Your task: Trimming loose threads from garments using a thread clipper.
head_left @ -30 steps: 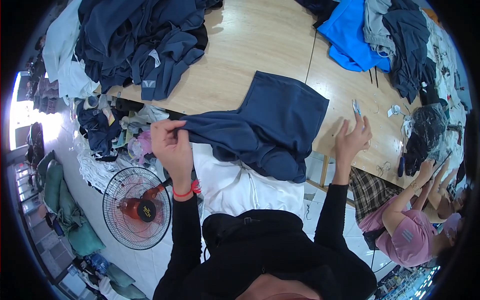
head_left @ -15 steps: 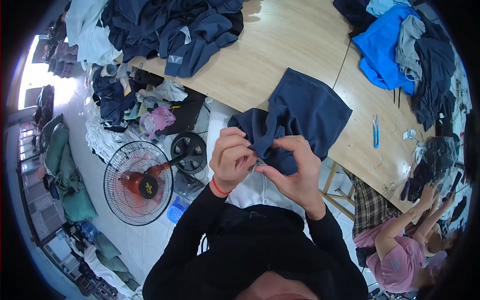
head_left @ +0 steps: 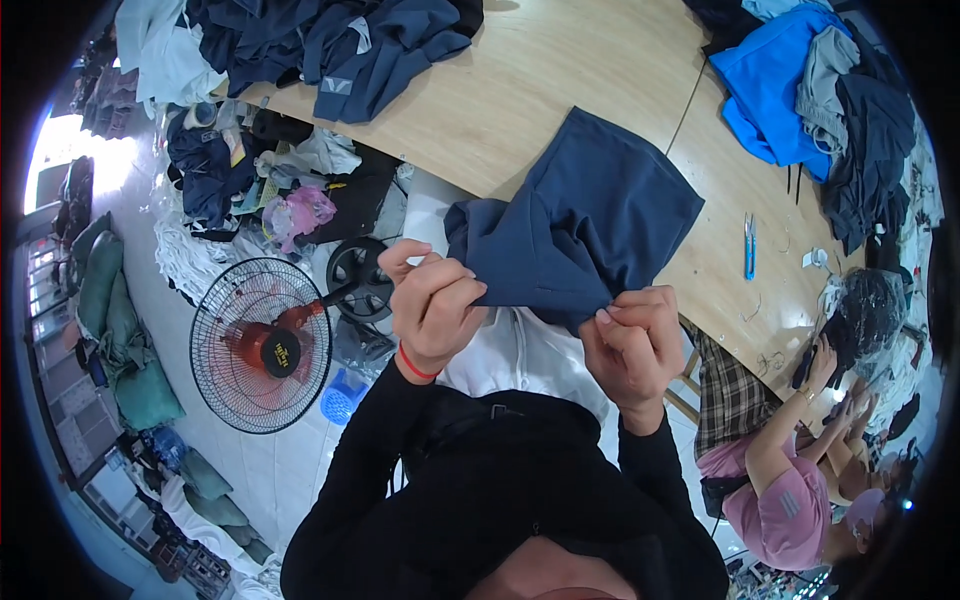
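Garment handling at an early stage: left hand (head_left: 432, 305) and right hand (head_left: 632, 340) each keep a closed pinch grip on the near hem of the navy garment (head_left: 580, 235), whose far half lies unfolded on the bench (head_left: 520, 90) beyond the grip.

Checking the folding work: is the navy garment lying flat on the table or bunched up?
Partly bunched. The navy garment has its far part on the wooden table, while the left hand and right hand pinch its gathered near edge.
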Demonstrator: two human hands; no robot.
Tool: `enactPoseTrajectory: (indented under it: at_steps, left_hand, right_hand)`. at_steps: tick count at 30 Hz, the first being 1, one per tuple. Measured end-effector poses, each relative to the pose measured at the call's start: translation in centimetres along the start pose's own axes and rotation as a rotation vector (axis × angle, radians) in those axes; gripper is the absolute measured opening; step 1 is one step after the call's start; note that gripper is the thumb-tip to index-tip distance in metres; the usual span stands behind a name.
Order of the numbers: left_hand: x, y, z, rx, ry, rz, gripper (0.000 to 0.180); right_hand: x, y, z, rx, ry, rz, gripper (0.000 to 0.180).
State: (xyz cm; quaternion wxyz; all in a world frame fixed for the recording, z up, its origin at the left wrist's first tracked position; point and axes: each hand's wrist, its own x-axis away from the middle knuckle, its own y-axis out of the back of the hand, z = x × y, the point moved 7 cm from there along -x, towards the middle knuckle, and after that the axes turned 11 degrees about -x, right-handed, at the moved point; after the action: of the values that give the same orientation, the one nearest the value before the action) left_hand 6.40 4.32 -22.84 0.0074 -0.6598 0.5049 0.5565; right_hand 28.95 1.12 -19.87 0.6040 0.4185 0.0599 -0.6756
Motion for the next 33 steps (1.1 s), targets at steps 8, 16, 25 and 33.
enactPoseTrajectory:
  at_steps: [8,16,25,33]
  left_hand:
    - [0.2,1.0,-0.2,-0.024,-0.024,-0.022,0.046]
    - [-0.9,-4.5,3.0,0.951,0.723,0.303,0.048]
    - [-1.3,-4.8,1.6,2.119,0.832,0.237,0.034]
    - [-1.8,-4.1,0.5,1.943,0.737,0.265,0.027]
  right_hand:
    - [0.9,0.7,0.6,-0.056,0.112,-0.062,0.029]
    - [0.6,-0.9,-5.9,0.200,-0.413,0.308,0.015]
    - [-0.1,-0.8,-4.5,-0.075,-0.559,0.184,0.012]
    - [-3.2,-1.3,-1.0,-0.470,-0.429,0.002,0.015]
